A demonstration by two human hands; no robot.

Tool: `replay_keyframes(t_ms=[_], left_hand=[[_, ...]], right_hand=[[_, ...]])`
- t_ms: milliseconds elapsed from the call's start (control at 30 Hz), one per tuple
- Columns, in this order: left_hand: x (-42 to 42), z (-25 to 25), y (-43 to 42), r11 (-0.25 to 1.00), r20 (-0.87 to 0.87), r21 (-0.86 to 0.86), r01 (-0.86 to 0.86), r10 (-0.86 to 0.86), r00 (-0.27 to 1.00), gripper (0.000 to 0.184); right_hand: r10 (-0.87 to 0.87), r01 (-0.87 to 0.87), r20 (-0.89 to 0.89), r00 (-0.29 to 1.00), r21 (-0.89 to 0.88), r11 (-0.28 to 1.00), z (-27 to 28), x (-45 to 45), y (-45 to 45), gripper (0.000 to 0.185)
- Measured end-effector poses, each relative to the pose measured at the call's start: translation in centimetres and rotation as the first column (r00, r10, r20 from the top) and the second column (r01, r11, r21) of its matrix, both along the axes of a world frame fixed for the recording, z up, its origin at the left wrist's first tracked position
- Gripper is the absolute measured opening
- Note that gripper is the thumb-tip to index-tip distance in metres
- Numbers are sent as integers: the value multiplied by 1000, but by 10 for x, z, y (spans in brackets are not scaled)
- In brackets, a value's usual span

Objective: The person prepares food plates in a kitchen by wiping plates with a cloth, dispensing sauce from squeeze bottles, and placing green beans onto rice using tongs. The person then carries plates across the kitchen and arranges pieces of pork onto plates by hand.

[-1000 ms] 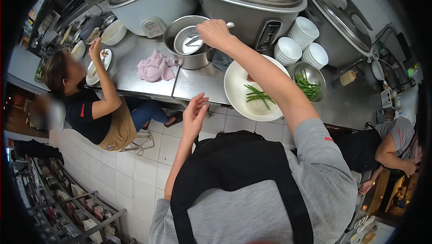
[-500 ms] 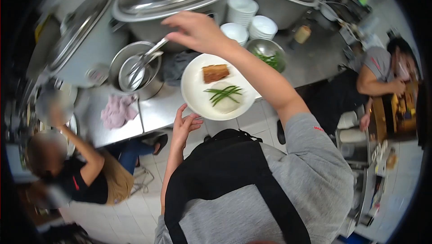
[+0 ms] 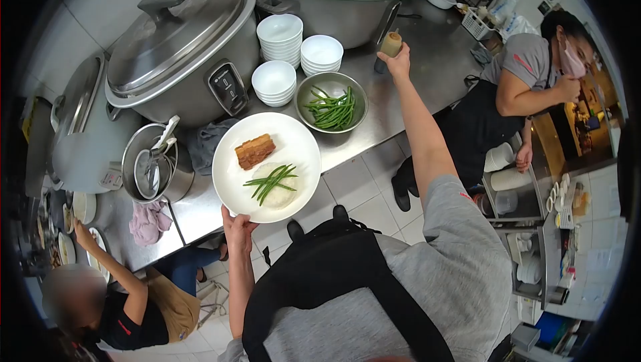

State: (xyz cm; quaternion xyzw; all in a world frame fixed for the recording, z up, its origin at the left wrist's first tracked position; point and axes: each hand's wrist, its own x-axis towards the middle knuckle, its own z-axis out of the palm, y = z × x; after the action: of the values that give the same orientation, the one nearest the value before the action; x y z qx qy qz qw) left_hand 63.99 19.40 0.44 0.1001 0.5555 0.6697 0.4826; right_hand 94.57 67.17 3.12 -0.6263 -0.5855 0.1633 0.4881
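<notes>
1. Since the earlier frame, the right hand (image 3: 396,63) has moved from beside the tongs (image 3: 166,134) to a bottle (image 3: 391,43), right of top centre; the view has turned too.
2. Left of frame: the tongs rest in a metal pot (image 3: 131,172). Below, a person (image 3: 172,305) wears a dark shirt with a red mark, unreadable.
3. Upper left: a large rice cooker (image 3: 180,48); print on its front panel (image 3: 228,88) is too small to read.
4. Centre: a white plate (image 3: 230,175), gripped at its lower-left edge by the left hand (image 3: 238,230). Meat (image 3: 255,152), rice (image 3: 287,195) and crossed green beans (image 3: 272,185) are already on it, so the dish looks well along.
5. Right of centre: a metal bowl (image 3: 361,110) holds more beans.
6. Beyond it, the right hand's fingers are closed round the bottle; no label is legible. Nothing from it shows on the plate; whether anything else is left, I cannot tell.
7. Far right: a person in a grey shirt (image 3: 521,62), its red sleeve lettering illegible.
</notes>
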Motion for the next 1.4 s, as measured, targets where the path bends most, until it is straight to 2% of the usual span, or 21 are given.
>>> replay_keyframes(t_ms=[33,133,167,233,333,433,467,500,567,600,667,700,767,867,900,967,1067,1133,1200,1400], left_hand=[[4,0,-3,1000,-3,-10,-20,20,1000,63],[21,11,-15,987,-3,-19,-162,162,987,63],[24,14,-21,983,-10,-34,-178,178,984,63],[31,20,-31,967,-29,-24,-253,252,967,62],[37,43,-42,964,-98,1,-266,264,959,61],[49,93,-30,962,-141,14,-274,273,952,64],[49,104,-26,978,-160,25,-206,208,965,65],[47,112,-23,990,-181,38,-139,144,973,66],[56,130,1,994,-186,54,-97,106,977,65],[62,137,16,998,-164,56,-7,16,986,65],[68,133,47,979,-102,98,179,-169,980,65],[95,143,71,986,-87,82,144,-137,987,64],[118,132,111,956,-38,101,274,-271,962,63],[165,106,175,921,36,146,361,-370,928,57],[185,102,193,907,4,151,394,-399,917,57],[216,91,230,894,42,180,411,-424,905,60],[253,65,278,872,2,179,456,-463,886,62],[274,52,305,886,60,205,416,-436,898,65],[292,35,331,883,79,221,414,-439,895,67],[325,2,386,904,83,220,366,-391,916,73]], right_hand=[[79,-76,-47,996,66,995,-1,-5,4,70],[109,-109,-164,980,12,994,-3,-8,9,64],[122,-125,-170,978,-3,992,-5,-8,8,64],[149,-122,-154,977,172,977,-3,-4,0,57],[191,-161,-166,967,180,970,21,15,-30,55],[258,-222,-143,955,225,949,53,52,-69,54],[310,-276,-115,944,242,930,64,66,-83,54],[292,-256,-116,949,254,933,72,81,-96,54],[337,-318,-43,941,234,919,84,111,-123,53],[324,-305,-42,945,243,921,96,123,-140,53],[322,-322,22,947,115,940,122,146,-177,54],[313,-314,28,949,123,942,129,156,-191,54],[321,-325,52,946,92,941,137,171,-213,55],[298,-311,130,946,91,946,140,186,-232,56],[283,-296,137,949,93,951,140,190,-234,56],[250,-288,281,926,102,952,134,196,-234,56],[241,-271,380,893,27,962,110,208,-215,59],[210,-233,421,883,3,972,94,212,-199,60],[199,-195,539,818,-66,979,83,215,-183,60],[142,-133,622,770,-61,989,63,217,-138,57]])
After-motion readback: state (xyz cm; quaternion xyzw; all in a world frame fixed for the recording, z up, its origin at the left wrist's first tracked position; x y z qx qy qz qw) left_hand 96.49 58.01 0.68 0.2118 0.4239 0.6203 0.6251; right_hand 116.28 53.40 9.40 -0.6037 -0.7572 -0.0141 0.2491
